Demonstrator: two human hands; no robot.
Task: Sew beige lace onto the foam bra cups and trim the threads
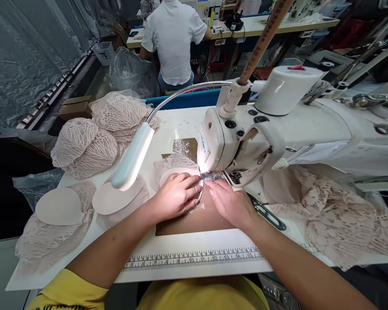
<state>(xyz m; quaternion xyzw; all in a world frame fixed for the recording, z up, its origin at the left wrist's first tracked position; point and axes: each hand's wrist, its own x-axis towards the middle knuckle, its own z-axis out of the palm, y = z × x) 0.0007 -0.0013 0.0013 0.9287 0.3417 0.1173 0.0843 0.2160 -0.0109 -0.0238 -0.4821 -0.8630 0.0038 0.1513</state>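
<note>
My left hand point(180, 194) lies flat over a pale lace cup piece point(174, 162), its fingertips close to the needle area of the sewing machine point(213, 142). On the other side of the presser foot rests my right hand point(231, 201), fingers stretched toward the foot and touching the brown covering sheet point(187, 224) on the machine bed. The edge of the lace piece runs under the foot. Neither hand is wrapped round anything. Black-handled thread snips point(268, 214) lie just right of my right wrist.
A lamp point(134, 157) on a bendy metal neck hangs over the left side. Lace cups point(87, 144) are piled behind it, with smooth oval pads point(60, 206) nearer me. More lace fabric point(339, 215) lies right. A ruler strip point(194, 259) edges the table. A person point(176, 43) sits ahead.
</note>
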